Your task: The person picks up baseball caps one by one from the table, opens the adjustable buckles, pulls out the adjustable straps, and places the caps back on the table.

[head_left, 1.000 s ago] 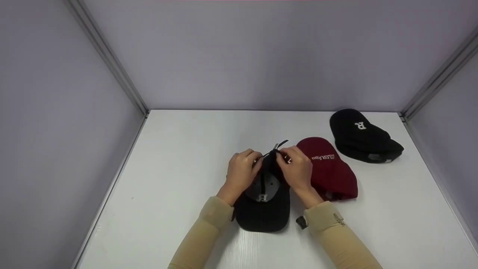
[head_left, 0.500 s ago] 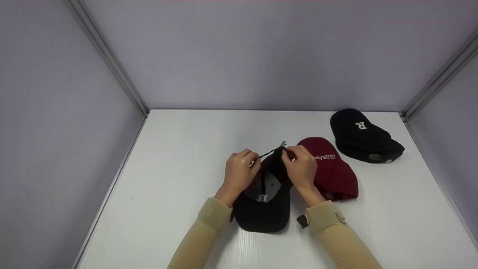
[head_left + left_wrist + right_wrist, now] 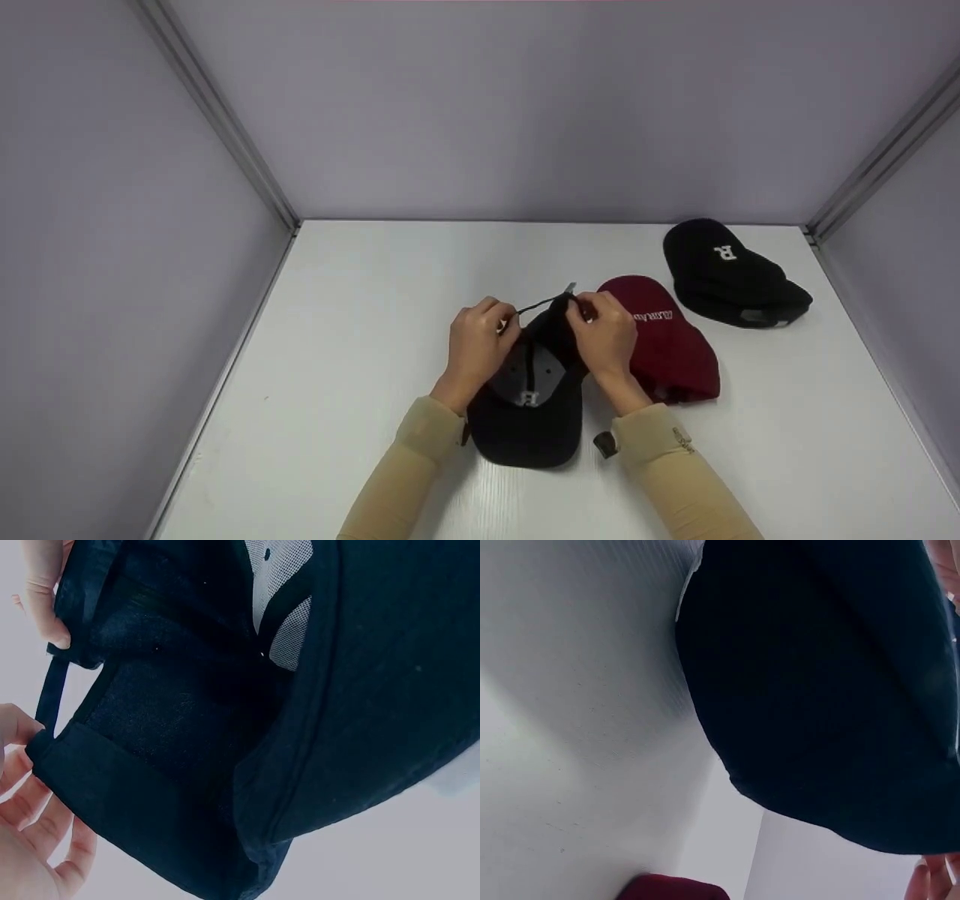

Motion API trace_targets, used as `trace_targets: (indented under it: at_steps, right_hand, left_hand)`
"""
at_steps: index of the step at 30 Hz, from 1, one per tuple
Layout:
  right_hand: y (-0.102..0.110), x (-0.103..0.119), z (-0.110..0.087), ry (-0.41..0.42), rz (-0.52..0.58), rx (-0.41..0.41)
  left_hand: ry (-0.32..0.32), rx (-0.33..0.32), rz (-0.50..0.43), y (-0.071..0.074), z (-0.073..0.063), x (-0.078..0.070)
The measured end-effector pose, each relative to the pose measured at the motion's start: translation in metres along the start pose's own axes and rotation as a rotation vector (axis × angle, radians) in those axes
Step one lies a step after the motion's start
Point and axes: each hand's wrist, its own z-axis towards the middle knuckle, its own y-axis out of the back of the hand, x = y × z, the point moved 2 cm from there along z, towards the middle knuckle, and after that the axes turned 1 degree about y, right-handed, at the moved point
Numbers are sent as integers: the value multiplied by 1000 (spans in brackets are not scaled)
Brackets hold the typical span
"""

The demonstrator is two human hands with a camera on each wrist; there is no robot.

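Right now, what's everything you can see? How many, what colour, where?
held cap: 1, black, centre
strap: 1, black, at held cap's back
small tab: 1, grey, held cap's back
red cap: 1, dark red, right of centre
other black cap: 1, black, far right
table: 1, white, under caps
wall panels: 3, grey-purple, back and sides
corner posts: 2, grey, back corners
sleeves: 2, tan, bottom
unclear object: 1, black, by right sleeve
left grip: 1, bare hand, pinching held cap's edge
right grip: 1, bare hand, pinching held cap's edge

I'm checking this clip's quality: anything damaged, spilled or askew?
Nothing stands out: no visible spill or damage. The left hand and right hand hold the nearer black cap, its strap between them; the red cap lies alongside.
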Motion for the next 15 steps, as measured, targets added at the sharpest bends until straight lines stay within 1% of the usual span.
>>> trace_targets:
  at_steps: [4, 7, 9, 12, 15]
  right_hand:
    - [2, -5, 1, -26, -15, -17]
    - [3, -8, 2, -38, -15, -16]
    - [3, -8, 1, -38, -9, 3]
    - [2, -7, 0, -49, 5, 34]
    - [2, -7, -1, -61, 18, 49]
  left_hand:
    - [57, -23, 18, 1, 1, 3]
    - [108, -21, 24, 2, 2, 6]
    - [135, -4, 13, 3, 4, 7]
    - [186, 39, -20, 4, 5, 11]
    - [228, 107, -61, 4, 3, 15]
